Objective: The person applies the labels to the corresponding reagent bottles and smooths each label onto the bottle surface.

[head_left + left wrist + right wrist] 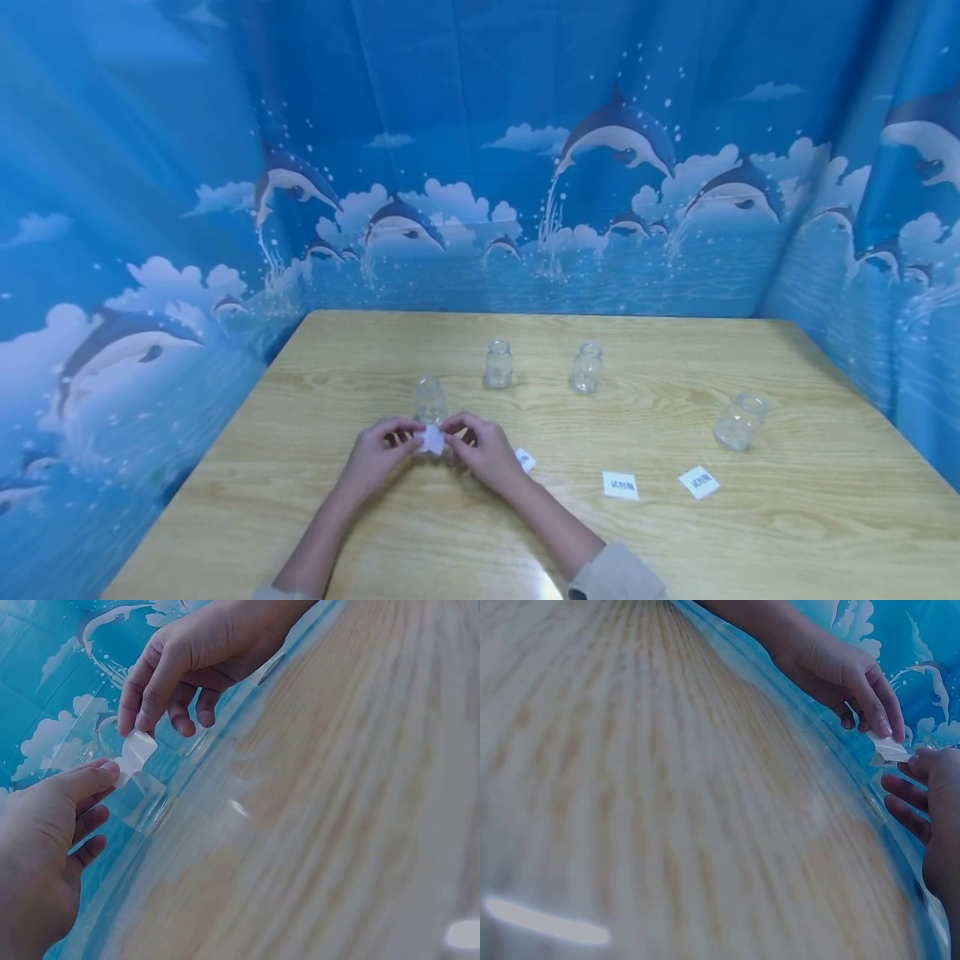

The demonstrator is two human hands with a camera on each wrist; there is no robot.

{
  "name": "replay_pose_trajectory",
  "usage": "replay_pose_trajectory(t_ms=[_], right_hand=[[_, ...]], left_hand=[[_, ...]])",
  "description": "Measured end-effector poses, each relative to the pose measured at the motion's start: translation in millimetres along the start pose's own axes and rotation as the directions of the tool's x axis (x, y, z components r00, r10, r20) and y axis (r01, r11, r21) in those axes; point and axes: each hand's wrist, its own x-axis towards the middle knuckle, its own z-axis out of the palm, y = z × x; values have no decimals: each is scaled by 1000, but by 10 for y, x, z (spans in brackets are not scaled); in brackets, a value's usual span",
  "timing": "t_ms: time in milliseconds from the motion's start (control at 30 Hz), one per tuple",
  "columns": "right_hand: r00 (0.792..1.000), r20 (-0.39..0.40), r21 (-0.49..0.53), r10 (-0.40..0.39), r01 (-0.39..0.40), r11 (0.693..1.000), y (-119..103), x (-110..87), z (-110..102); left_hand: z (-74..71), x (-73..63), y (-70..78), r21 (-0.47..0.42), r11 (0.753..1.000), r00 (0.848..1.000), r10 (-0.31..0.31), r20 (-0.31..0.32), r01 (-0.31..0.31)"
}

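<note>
A small white paper label (431, 439) is held up between both hands, just in front of a clear glass jar (430, 395). My left hand (381, 457) pinches one side of the label between thumb and forefinger. On the opposite side, the thumb and forefinger of my right hand (483, 450) pinch it too. In the left wrist view the label (137, 755) looks creased and curled. Part of the jar is hidden behind the hands and the label.
Two glass jars, one (498, 364) beside another (587, 368), stand farther back. A fourth jar (741, 422) is at the right. White labels with dark printed characters, a partly covered one (525, 460), a middle one (620, 485) and a right one (699, 482), lie on the wooden table (300, 433).
</note>
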Motion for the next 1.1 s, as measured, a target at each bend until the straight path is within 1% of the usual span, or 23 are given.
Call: replay_pose_trajectory(t_ms=[67,133,267,433,667,867,933,1033,1100], right_hand=[[1000,-4,1,8,-8,1000,0,1,-1],[1000,-8,4,15,-15,1000,-1,0,-1],[1000,-14,6,19,-19,1000,-4,-2,0],[1000,-19,-4,25,-25,1000,-4,2,1],[999,-19,2,29,-29,1000,3,0,2],[999,-19,-2,35,-35,999,-1,-2,5],[999,-19,-5,38,-38,999,-4,-3,5],[999,-20,-13,40,-40,999,-6,-2,3],[999,-19,-17,38,-38,999,-6,0,2]], left_hand=[[-14,-1,-13,11,999,999,34,-3,-34],[-35,-3,-5,32,998,999,47,-5,-47],[-68,-9,27,59,997,999,49,-4,-49],[-102,2,26,59,997,999,46,-1,-46],[-146,11,-21,76,996,998,55,-2,-55],[-218,18,-85,80,994,997,72,-5,-71],[-255,20,-113,80,995,998,66,-1,-65],[-322,31,-162,80,996,999,32,8,-33],[-373,38,-200,80,997,1000,-1,14,0]])
